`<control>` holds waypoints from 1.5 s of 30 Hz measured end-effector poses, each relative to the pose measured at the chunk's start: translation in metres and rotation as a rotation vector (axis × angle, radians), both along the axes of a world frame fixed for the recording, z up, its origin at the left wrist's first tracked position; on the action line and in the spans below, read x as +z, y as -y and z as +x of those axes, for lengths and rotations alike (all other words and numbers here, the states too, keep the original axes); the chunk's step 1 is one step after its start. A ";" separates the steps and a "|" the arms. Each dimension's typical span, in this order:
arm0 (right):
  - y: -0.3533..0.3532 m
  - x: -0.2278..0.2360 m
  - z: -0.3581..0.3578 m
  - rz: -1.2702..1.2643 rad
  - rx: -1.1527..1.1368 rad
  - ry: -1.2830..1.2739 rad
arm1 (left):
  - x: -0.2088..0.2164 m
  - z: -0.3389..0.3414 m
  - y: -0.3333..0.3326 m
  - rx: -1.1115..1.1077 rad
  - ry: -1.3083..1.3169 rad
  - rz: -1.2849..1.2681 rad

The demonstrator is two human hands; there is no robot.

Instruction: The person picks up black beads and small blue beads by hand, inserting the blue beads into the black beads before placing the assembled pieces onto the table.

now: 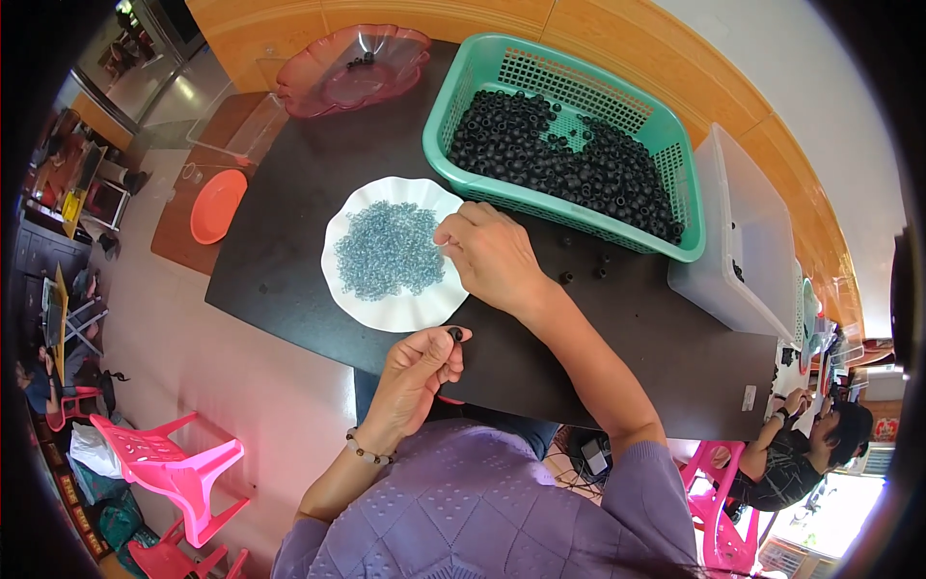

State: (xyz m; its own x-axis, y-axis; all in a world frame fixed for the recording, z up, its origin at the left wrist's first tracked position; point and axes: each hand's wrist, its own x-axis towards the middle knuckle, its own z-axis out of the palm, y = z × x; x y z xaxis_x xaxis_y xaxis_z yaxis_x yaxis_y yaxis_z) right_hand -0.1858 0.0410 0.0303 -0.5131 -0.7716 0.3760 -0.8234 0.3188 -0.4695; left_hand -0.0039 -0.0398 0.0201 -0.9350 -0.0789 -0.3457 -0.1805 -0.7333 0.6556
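My left hand (pixel 410 381) is closed, pinching a small round black piece with a hole (pixel 455 334) between thumb and fingertips, just off the table's near edge. My right hand (pixel 494 259) is over the right rim of a white scalloped plate (pixel 386 317), its thumb and forefinger pressed together. Whatever sits in that pinch is too small to make out. Heaped on the plate are many tiny clear bluish pieces (pixel 389 249). Beyond my right hand, a green plastic basket (pixel 526 198) holds a large pile of similar black pieces (pixel 579 169).
A few loose black pieces (pixel 567 277) lie on the dark table (pixel 598 347). At the back left is a reddish clear dish (pixel 328 82); a translucent bin (pixel 738 241) stands right of the basket. Pink chairs (pixel 183 473) are at the left, and another person (pixel 805 449) sits far right.
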 end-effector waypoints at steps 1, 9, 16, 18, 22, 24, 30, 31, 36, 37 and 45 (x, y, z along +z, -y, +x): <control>0.001 -0.001 0.000 0.045 -0.025 -0.105 | 0.000 0.001 -0.001 -0.003 0.000 0.004; 0.001 0.008 -0.002 0.075 -0.039 -0.005 | -0.003 0.001 -0.001 -0.007 0.007 0.029; 0.000 0.010 0.001 0.229 -0.038 0.011 | -0.006 0.002 -0.001 -0.024 0.000 0.043; -0.001 0.009 0.002 0.209 -0.037 0.000 | -0.006 0.002 -0.001 -0.022 -0.004 0.049; -0.001 0.007 0.003 0.137 -0.047 0.011 | -0.007 0.002 -0.001 -0.024 -0.005 0.053; -0.001 0.008 0.004 0.142 -0.043 0.020 | -0.008 0.003 -0.001 -0.025 -0.005 0.052; 0.000 0.006 0.004 0.186 -0.042 -0.027 | -0.009 0.003 -0.001 -0.024 -0.013 0.055; 0.001 0.006 0.004 0.179 -0.047 -0.050 | -0.009 0.003 -0.001 -0.020 -0.009 0.051; 0.006 0.000 0.004 0.175 -0.071 -0.102 | -0.010 0.003 -0.002 -0.014 -0.020 0.063; 0.007 -0.002 0.003 0.174 -0.082 -0.128 | -0.011 0.004 -0.002 -0.012 -0.022 0.064; 0.008 -0.003 0.006 0.131 -0.097 -0.144 | -0.010 0.005 -0.002 -0.014 -0.026 0.061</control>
State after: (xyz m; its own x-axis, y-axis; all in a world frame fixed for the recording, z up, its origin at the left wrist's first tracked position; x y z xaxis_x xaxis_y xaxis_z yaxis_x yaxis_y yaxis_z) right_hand -0.1793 0.0331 0.0275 -0.5356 -0.7682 0.3508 -0.8415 0.4505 -0.2982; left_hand 0.0008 -0.0380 0.0096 -0.9447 -0.0450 -0.3249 -0.1747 -0.7693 0.6145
